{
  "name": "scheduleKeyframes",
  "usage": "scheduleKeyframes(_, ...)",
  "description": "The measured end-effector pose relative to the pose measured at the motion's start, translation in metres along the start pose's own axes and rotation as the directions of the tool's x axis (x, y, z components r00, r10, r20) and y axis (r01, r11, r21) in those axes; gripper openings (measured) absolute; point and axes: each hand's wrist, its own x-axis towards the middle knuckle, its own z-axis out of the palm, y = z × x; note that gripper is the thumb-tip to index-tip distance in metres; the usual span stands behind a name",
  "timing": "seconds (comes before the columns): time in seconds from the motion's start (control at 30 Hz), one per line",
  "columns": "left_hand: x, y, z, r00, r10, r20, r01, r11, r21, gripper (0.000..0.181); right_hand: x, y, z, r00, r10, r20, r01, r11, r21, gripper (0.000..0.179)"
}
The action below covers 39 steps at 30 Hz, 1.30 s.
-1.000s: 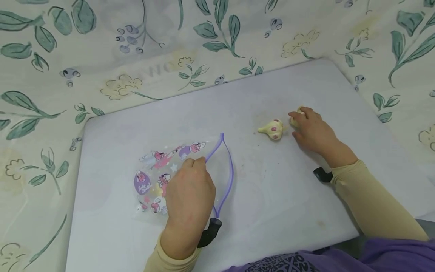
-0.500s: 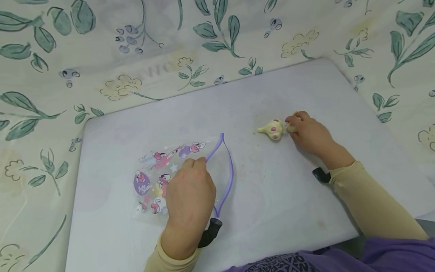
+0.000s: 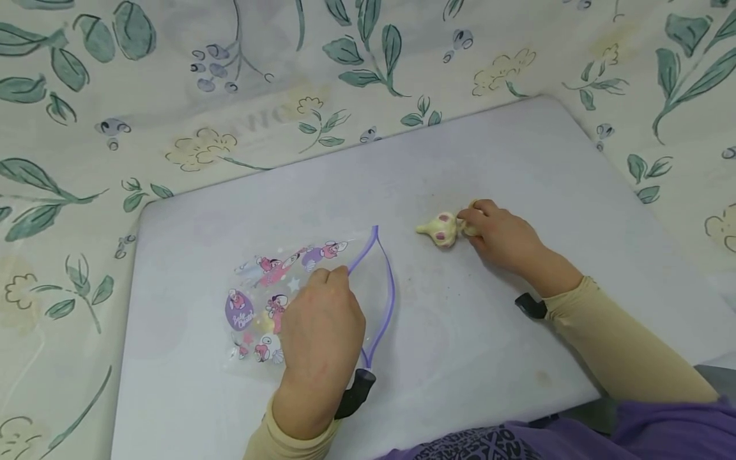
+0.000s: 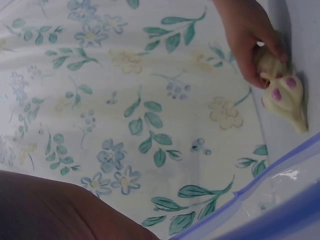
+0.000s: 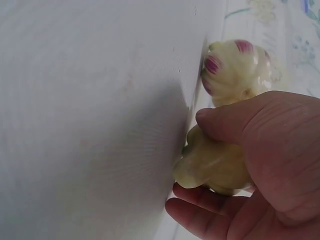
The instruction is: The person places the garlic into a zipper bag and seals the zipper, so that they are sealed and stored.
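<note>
In the head view my left hand [image 3: 323,326] pinches the edge of a clear zip bag [image 3: 240,310] printed with pink and purple cartoon figures. The bag lies flat, its purple zip strip [image 3: 392,294] parted at the mouth. My right hand [image 3: 506,241] grips a pale garlic bulb [image 5: 215,162] between thumb and fingers, low at the table surface. Right against that bulb sits another garlic bulb [image 3: 441,230], cream with purple patches, its stem pointing toward the bag. The left wrist view shows both bulbs end to end. My left fingertips are hidden behind the hand in the head view.
The white table [image 3: 437,396] has small dark specks near the bulbs. A floral cloth [image 3: 247,83] hangs behind and at the sides. Black wrist-camera pieces [image 3: 530,306] sit by each cuff.
My right hand has moved left and toward me with its garlic bulb, meeting the other bulb, which has shifted the same way. The left hand and bag stay put.
</note>
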Motion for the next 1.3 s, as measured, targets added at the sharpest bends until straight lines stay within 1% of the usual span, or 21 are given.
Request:
scheduleKeyframes(0.1, 0.000, -0.001, 0.000, 1.000, -0.002, 0.004, 0.002, 1.000, 0.000, 0.020, 0.001, -0.001, 0.000, 1.000, -0.003, -0.008, 0.003, 1.000, -0.004, 0.043)
scheduleKeyframes(0.23, 0.000, 0.000, -0.001, 1.000, 0.006, 0.004, -0.006, 1.000, 0.005, 0.020, -0.001, -0.003, -0.003, 1.000, -0.012, 0.003, 0.012, 1.000, -0.028, 0.044)
scheduleKeyframes(0.33, 0.001, 0.000, -0.001, 1.000, 0.015, 0.002, -0.015, 1.000, 0.010, 0.019, -0.006, -0.006, -0.008, 1.000, -0.016, 0.010, 0.017, 0.998, -0.062, 0.045)
scheduleKeyframes(0.47, 0.001, 0.001, 0.000, 1.000, 0.022, -0.010, -0.021, 1.000, 0.012, 0.018, -0.013, -0.013, -0.019, 1.000, -0.028, -0.007, 0.027, 0.994, -0.103, 0.048)
scheduleKeyframes(0.67, 0.001, 0.000, 0.001, 1.000, 0.021, -0.020, -0.021, 1.000, 0.015, 0.017, -0.019, -0.028, -0.036, 0.995, -0.084, -0.048, 0.077, 0.989, -0.123, 0.054)
scheduleKeyframes(0.83, 0.001, -0.002, 0.000, 1.000, 0.018, -0.015, -0.018, 1.000, 0.008, 0.016, -0.021, -0.047, -0.047, 0.988, -0.135, -0.074, 0.127, 0.986, -0.111, 0.055)
scheduleKeyframes(1.0, -0.001, -0.004, 0.000, 1.000, 0.018, -0.021, -0.018, 1.000, 0.002, 0.012, -0.020, -0.070, -0.052, 0.973, -0.207, -0.106, 0.196, 0.975, -0.105, 0.055)
scheduleKeyframes(1.13, -0.003, -0.005, 0.001, 0.999, 0.022, -0.032, -0.022, 1.000, -0.001, 0.010, -0.019, -0.087, -0.053, 0.950, -0.286, -0.129, 0.275, 0.957, -0.096, 0.055)
scheduleKeyframes(1.3, -0.003, -0.005, 0.001, 0.999, 0.035, -0.039, -0.035, 0.999, 0.002, 0.009, -0.019, -0.105, -0.054, 0.928, -0.350, -0.128, 0.343, 0.936, -0.077, 0.054)
